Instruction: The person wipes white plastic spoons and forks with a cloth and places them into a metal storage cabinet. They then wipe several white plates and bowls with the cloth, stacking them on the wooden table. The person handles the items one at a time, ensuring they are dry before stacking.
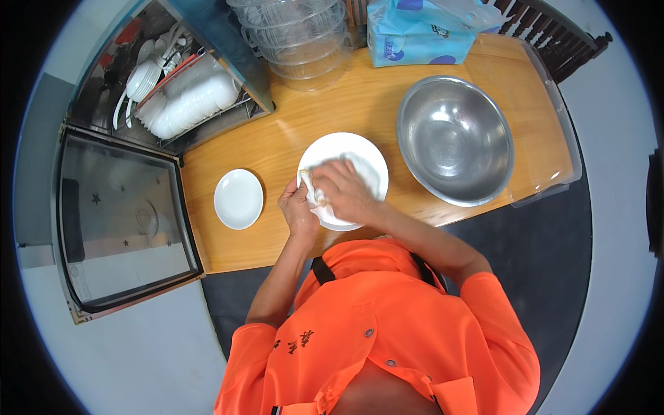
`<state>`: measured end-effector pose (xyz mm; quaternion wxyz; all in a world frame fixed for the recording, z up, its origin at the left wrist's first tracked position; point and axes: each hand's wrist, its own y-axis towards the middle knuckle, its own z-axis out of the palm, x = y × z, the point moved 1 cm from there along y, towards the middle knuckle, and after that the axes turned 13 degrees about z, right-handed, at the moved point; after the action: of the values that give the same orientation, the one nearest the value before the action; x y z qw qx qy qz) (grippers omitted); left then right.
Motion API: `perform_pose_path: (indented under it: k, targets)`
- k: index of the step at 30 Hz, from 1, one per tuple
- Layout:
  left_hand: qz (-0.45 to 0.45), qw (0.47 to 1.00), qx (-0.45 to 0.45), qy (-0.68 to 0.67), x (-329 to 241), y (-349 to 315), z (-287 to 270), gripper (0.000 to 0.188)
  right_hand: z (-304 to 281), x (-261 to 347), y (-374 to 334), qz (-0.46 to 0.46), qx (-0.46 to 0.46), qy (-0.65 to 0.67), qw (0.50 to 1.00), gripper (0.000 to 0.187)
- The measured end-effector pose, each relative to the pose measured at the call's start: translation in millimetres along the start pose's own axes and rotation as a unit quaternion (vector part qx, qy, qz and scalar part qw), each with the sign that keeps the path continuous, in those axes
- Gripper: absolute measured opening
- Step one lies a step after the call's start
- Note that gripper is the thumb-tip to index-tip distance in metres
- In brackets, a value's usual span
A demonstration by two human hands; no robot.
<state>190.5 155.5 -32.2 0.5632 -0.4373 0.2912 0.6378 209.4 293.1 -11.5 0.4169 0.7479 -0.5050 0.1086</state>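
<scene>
Two grips mid-frame: left hand (299,211) clamps round white plate (354,145) — right hand (344,190) clutches crumpled white cloth (309,188) between them.

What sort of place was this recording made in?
Likely a kitchen or dining area, home or small eatery: an open cabinet holds racked white dishes, and a large steel bowl and white plate sit on a wooden table.

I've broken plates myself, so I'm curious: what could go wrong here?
The big plate might slip: the left hand holds it at one side while the right hand has a cloth on it. The right forearm could bump the bowl, close to the table's near edge.
</scene>
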Motion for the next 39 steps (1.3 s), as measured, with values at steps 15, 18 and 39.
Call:
perform_pose_path:
  k: [15, 18, 39]
  targets:
    - [0.048, 0.999, 0.013, -0.013, -15.9, -14.7, 8.1, 0.028, -18.8, -53.0, -41.2, 0.41, -0.075, 0.383, 0.824, 0.029]
    - [-0.019, 0.993, 0.111, -0.038, -27.0, -3.7, 8.1, 0.035, -50.3, -51.6, -18.7, 0.407, 0.011, 0.34, 0.848, 0.027]
    - [0.093, 0.996, 0.007, -0.01, -17.5, -3.9, 41.3, 0.041, -0.9, -16.2, -38.6, 0.432, -0.185, 0.379, 0.797, 0.035]
